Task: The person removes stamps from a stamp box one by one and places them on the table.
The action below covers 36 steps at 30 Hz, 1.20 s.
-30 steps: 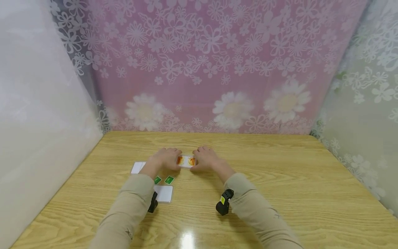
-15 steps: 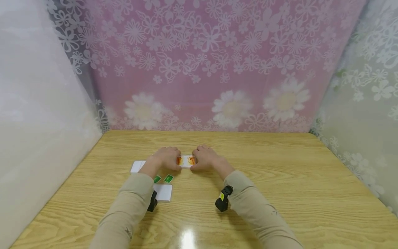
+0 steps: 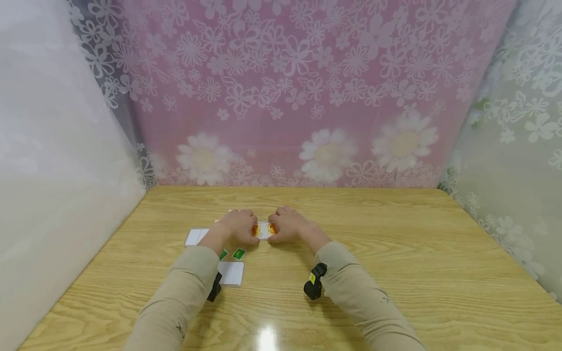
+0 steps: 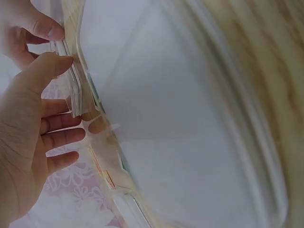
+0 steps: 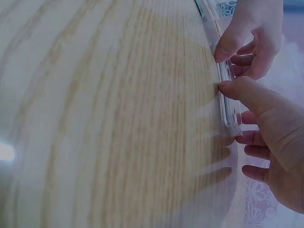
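A flat, clear-edged case (image 3: 264, 230) with a white face and orange pictures at both ends lies between my two hands, near the middle of the table. My left hand (image 3: 237, 227) pinches its left end, thumb on the near edge and fingers behind. At the other end my right hand (image 3: 289, 226) grips it the same way. Seen edge-on in the right wrist view, the case (image 5: 228, 107) has thin layered sides, with both thumbs on its near edge. In the left wrist view, the case (image 4: 73, 85) stands partly behind my thumb.
Two small green cards (image 3: 239, 253) lie on the wooden table (image 3: 395, 253) below my left hand. A white flat case (image 3: 231, 273) is nearer my left sleeve, and another white case (image 3: 193, 237) sits farther left. Beyond my left hand, small card edges (image 3: 233, 210) peek out.
The pictured case has shifted slightly toward me and tilted a little, its right end now higher in view. Both hands keep hold. More card edges show behind my left hand.
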### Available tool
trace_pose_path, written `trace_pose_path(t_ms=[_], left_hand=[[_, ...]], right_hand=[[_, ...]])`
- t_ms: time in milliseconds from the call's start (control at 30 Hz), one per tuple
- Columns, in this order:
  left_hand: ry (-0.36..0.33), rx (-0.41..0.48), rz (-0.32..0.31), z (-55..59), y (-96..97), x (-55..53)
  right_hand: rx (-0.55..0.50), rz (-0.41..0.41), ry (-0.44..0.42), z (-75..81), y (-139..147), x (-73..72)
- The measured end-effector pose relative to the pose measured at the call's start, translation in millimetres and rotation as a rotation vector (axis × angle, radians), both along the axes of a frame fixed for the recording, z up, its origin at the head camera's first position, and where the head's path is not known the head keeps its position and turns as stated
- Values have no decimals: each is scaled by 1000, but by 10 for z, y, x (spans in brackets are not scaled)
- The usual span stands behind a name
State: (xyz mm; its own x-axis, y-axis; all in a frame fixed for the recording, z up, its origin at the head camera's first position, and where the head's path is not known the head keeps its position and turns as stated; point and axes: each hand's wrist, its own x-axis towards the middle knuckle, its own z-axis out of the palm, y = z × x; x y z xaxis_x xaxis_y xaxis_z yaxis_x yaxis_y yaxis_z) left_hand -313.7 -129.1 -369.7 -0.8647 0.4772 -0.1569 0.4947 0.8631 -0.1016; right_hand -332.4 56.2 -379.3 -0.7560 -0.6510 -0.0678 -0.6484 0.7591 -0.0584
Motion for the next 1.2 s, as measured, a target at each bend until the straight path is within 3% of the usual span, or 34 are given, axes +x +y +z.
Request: trace_pose_path(t_ms=[500,1200], left_hand=[[-11,5,1,9,3,38],[-10,10,36,-19,-29,-20]], right_hand=[[-64,43,-1,-75,2,-44],[-103,80,-23,-50,-31,-79]])
